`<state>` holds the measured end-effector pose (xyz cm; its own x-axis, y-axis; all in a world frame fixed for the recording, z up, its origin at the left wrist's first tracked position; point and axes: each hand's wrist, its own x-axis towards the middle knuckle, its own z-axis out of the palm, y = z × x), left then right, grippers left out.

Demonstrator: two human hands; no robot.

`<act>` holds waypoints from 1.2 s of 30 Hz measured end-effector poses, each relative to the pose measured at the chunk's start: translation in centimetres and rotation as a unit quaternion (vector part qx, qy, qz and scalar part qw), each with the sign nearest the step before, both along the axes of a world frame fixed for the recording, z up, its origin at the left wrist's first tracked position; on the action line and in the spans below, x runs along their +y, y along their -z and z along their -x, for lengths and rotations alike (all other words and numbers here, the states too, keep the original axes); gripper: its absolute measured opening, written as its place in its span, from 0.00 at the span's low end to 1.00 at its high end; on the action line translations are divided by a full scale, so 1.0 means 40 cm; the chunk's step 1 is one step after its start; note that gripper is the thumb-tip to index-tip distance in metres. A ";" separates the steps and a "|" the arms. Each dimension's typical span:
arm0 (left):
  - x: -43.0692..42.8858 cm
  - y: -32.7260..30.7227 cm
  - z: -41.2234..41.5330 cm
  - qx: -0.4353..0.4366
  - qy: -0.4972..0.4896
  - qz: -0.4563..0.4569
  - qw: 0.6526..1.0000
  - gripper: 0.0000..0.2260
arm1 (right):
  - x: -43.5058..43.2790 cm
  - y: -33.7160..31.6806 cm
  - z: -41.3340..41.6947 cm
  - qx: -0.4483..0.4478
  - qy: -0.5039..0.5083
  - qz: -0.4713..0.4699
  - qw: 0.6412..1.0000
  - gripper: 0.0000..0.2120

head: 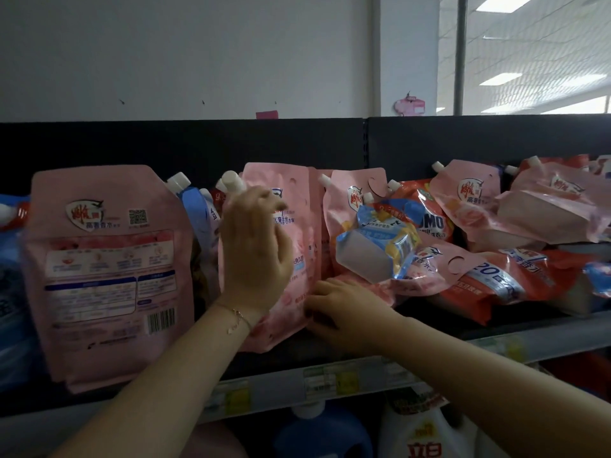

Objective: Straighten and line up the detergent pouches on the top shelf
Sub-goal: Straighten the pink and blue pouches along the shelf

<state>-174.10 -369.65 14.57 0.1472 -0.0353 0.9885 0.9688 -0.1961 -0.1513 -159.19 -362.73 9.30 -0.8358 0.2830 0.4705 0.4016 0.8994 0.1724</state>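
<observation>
L hand [254,246] covers the middle of the pink pouch [281,175], so most of its logo & words are hidden. Fingers blurry, can't tell the grip. R hand [334,302] hides the pouch's low right corner. Blue pouch [13,292], far left, is cut off by the frame edge. Bottles [426,441] at the bottom are cut off too. Price tags [330,380] too blurry to read

At least five pink pouches [109,259], two orange pouches [496,285], at least two blue pouches [380,239]; two bottles [324,434] below the left grip [254,246] and right grip [344,305].
</observation>
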 end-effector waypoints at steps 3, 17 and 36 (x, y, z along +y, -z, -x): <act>0.022 0.034 -0.011 0.076 -0.009 0.097 0.992 0.14 | 0.012 -0.024 -0.042 0.063 0.030 -0.013 0.997 0.12; 0.214 0.066 -0.151 -0.288 0.110 0.409 0.859 0.20 | 0.231 -0.099 -0.208 0.459 0.269 0.373 0.760 0.10; 0.288 0.048 -0.159 -0.633 0.370 0.451 0.509 0.20 | 0.318 -0.132 -0.149 0.494 0.126 0.637 0.578 0.16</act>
<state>-167.73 -358.13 12.64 -0.3527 0.9336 -0.0623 -0.2116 -0.0147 0.9773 -153.22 -349.99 14.60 -0.1936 0.9802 -0.0426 -0.1160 -0.0659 -0.9911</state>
